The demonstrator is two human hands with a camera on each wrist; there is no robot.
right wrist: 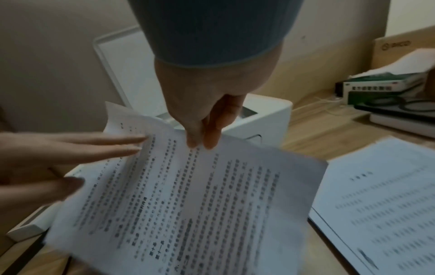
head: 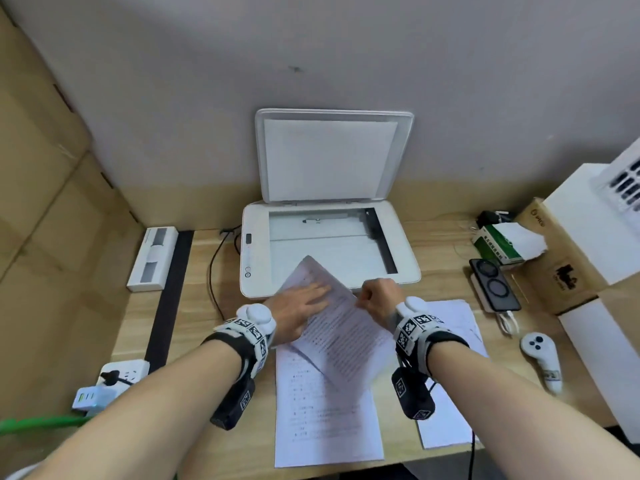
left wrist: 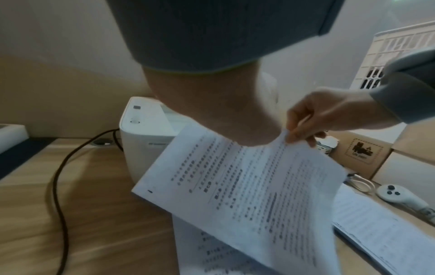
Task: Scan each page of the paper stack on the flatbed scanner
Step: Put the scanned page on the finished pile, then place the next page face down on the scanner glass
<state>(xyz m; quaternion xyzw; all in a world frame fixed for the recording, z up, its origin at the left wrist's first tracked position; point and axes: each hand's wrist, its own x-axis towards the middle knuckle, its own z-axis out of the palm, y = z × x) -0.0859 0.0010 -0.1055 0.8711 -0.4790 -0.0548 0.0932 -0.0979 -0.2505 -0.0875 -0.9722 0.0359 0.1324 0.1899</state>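
The white flatbed scanner (head: pixel 401 251) stands at the back of the desk with its lid (head: pixel 332 157) raised and its glass bare. In front of it a printed page (head: pixel 343 334) hangs tilted above the paper stack (head: pixel 325 420). My right hand (head: pixel 363 299) pinches the page's upper edge between thumb and fingers (right wrist: pixel 212 137). My left hand (head: pixel 311 296) lies on the page's left part with straight fingers (right wrist: pixel 105 147). In the left wrist view the page (left wrist: pixel 247 195) slopes down from the right hand (left wrist: pixel 303 130).
A second pile of printed sheets (head: pixel 453 386) lies to the right. Beyond it are a white controller (head: pixel 542 358), a phone on a power bank (head: pixel 495 284), a green-white box (head: pixel 502 244) and cardboard boxes (head: pixel 561 268). On the left are a power strip (head: pixel 121 374), a black cable (head: pixel 212 271) and a white box (head: pixel 152 258).
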